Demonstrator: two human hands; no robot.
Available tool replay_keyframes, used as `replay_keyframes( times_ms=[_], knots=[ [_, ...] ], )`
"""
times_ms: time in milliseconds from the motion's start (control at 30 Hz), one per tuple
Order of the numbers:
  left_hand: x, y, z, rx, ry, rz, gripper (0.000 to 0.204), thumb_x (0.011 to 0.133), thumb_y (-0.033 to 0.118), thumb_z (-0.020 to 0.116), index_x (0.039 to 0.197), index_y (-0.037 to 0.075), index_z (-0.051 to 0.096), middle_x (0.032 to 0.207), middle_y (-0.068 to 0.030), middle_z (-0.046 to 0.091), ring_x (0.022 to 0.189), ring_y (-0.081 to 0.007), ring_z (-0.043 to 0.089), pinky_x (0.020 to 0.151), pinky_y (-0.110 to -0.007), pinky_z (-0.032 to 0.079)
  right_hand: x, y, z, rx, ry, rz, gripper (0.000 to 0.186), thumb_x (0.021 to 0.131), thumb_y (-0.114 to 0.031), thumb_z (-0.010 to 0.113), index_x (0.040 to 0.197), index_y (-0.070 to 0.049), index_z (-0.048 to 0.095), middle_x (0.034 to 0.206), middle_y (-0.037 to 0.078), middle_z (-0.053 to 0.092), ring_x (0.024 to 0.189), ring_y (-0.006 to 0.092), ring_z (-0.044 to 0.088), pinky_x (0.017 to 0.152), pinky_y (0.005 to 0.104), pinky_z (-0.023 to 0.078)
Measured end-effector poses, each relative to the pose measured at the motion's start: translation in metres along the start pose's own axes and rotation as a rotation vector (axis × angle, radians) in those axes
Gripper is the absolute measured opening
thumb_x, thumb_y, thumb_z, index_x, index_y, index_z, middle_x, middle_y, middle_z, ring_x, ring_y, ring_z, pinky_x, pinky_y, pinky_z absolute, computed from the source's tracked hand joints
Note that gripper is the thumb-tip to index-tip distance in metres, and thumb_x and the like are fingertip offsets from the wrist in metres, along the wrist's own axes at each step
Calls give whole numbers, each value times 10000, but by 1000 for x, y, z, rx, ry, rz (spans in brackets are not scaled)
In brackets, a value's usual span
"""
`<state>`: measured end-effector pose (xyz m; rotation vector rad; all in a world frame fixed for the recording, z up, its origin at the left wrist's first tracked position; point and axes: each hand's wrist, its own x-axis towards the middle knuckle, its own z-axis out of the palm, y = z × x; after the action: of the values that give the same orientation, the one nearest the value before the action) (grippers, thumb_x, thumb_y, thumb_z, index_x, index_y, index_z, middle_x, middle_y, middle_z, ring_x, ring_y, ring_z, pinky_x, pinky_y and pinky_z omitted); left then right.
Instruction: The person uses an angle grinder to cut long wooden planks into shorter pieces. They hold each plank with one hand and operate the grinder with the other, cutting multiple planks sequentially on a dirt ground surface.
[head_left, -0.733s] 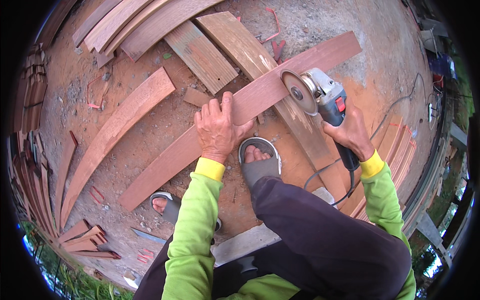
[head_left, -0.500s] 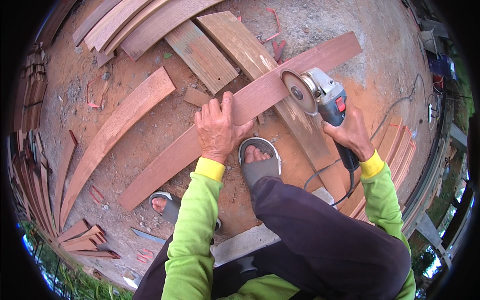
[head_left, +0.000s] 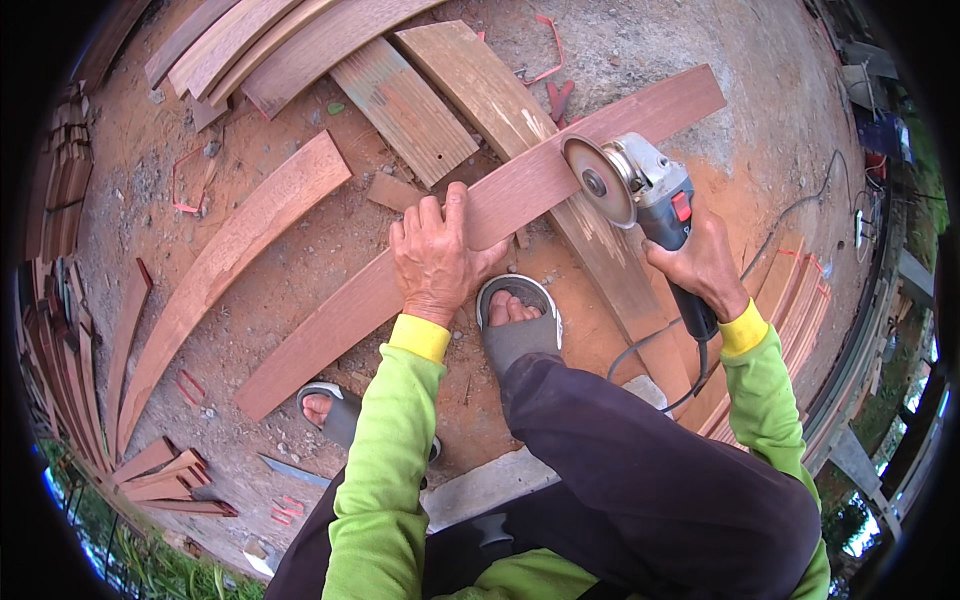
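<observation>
A long reddish-brown wooden plank [head_left: 325,340] lies slantwise before me, from lower left to upper right. My left hand [head_left: 435,255] grips it near its middle, fingers over the far edge and thumb on the near side. In my right hand [head_left: 705,262] is a grey and black angle grinder [head_left: 662,195] with a red switch, held round its body. Its round disc [head_left: 598,182] is tilted at the plank's near edge; whether it touches the wood I cannot tell. Under the plank crosses a thicker, worn board [head_left: 610,265] with pale cut marks.
The grinder's cord [head_left: 780,220] trails right across the dirt. A curved plank [head_left: 230,265] lies at the left, a grooved board [head_left: 405,110] beyond my left hand. Stacked planks [head_left: 260,50] stand at the far left. My sandalled foot [head_left: 520,315] is close below the plank. Red pliers-like handles [head_left: 559,98] lie beyond it.
</observation>
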<state>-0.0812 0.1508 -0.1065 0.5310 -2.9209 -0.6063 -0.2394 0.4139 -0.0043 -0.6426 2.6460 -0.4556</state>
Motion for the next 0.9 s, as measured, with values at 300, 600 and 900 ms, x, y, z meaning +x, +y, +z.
replay_keyframes(
  times_ms=[300,600,900],
  knots=[
    [0,-1,1,-7,2,-2,825,546,442,893,1236,113,583,910,-76,534,854,-276,578,758,-425,458,2,-3,-1,4,-3,0,536,652,-200,822,982,106,530,765,278,646,709,427,685,656,447,540],
    [0,-1,0,-7,4,2,821,541,444,897,1229,117,588,907,-74,531,846,-272,575,755,-422,460,3,-4,-1,-1,-3,4,541,656,-191,821,999,109,529,785,279,653,720,420,691,661,445,544],
    [-1,-1,0,-16,-11,-6,853,530,438,904,1252,112,588,918,-78,534,857,-276,573,765,-425,462,6,-8,-2,12,-7,7,563,662,-191,810,1044,114,530,811,285,658,748,427,691,683,447,545]
  ],
)
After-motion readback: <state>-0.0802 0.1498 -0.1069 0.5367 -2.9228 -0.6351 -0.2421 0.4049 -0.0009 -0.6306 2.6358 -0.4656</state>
